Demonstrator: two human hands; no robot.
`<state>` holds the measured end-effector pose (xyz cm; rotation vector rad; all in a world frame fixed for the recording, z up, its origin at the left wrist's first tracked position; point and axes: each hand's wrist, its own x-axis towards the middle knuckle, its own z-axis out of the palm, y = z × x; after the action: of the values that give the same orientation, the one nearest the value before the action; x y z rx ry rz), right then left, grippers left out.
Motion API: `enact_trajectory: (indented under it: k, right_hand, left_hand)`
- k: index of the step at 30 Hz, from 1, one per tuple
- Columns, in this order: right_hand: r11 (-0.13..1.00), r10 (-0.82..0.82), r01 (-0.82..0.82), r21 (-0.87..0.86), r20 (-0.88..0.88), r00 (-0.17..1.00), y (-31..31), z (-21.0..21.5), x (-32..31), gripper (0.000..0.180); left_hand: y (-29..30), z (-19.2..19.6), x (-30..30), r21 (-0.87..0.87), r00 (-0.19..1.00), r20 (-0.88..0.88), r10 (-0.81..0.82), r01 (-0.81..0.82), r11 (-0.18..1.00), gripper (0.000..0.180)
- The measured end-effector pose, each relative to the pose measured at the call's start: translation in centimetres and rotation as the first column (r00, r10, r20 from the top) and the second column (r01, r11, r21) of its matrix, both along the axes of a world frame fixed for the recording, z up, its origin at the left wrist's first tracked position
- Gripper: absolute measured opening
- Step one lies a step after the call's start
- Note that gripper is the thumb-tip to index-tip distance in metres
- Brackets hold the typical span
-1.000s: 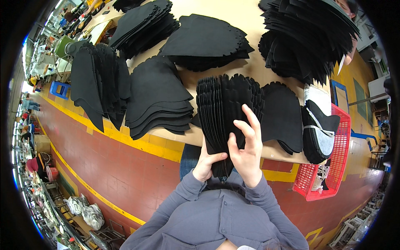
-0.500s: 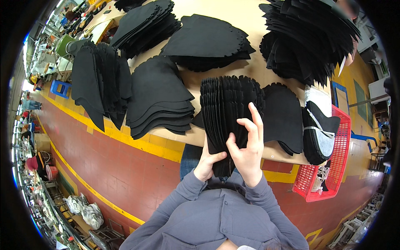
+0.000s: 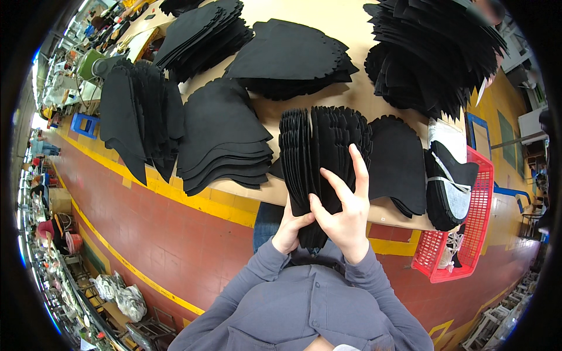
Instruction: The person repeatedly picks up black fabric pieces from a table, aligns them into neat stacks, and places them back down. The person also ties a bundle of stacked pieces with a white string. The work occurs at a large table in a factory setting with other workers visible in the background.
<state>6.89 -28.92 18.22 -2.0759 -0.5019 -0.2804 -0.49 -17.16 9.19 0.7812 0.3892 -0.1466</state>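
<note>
Upright before me at the table's near edge is a thick stack of black cut pieces with notched upper edges (image 3: 295, 146). My left hand (image 3: 288, 229) is closed round its lower left side, thumb across the front. My right hand (image 3: 349, 219) lies against the front, fingers apart; its thumb and one finger touch the edges of the pieces while the index finger points up. A gap shows between the left part of the stack and the rest. Right beside it lies another pile of black pieces (image 3: 398, 167), and on the left a layered black pile (image 3: 222, 131).
More black piles (image 3: 287, 55) cover the pale table (image 3: 307, 10), with a tall one (image 3: 433, 55) at the far right, where a person is partly visible. A tied bundle (image 3: 448, 196) sits at the right corner, above a red basket (image 3: 481, 222). A blue stool (image 3: 85, 124) stands far left.
My right thumb and fingers have shifted slightly left across the stack. A gap has opened among the pieces near its left part. My left hand stays about where it was.
</note>
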Motion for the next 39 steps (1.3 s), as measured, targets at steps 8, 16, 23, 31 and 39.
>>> enact_trajectory:
  k: [8,16,23,31,39]
  right_hand:
    - [0.977,0.085,-0.1,0.187,0.089,0.992,0.0,-1.9,0.3,0.04]
    - [0.999,-0.034,0.034,-0.023,0.018,0.999,0.6,-0.5,-0.3,0.028]
    - [0.998,0.005,-0.005,-0.066,-0.008,1.0,1.7,-0.1,-1.2,0.043]
    - [0.992,0.016,-0.013,-0.127,0.016,1.0,1.9,-0.2,-1.3,0.04]
    - [1.0,-0.025,0.025,0.006,-0.025,0.999,0.8,-0.6,-0.7,0.037]
  left_hand:
    - [-0.1,0.2,-0.1,-0.009,0.995,0.096,0.009,-0.008,1.0,0.107]
    - [0.0,-1.2,-0.8,-0.019,0.996,0.085,0.021,-0.019,1.0,0.104]
    - [1.1,-2.8,-2.1,0.029,0.998,0.057,-0.008,0.006,1.0,0.103]
    - [1.0,-2.1,-1.6,0.084,0.999,0.053,-0.005,0.001,0.997,0.109]
    - [0.1,-0.5,-0.4,0.033,0.995,0.095,-0.016,0.013,0.999,0.109]
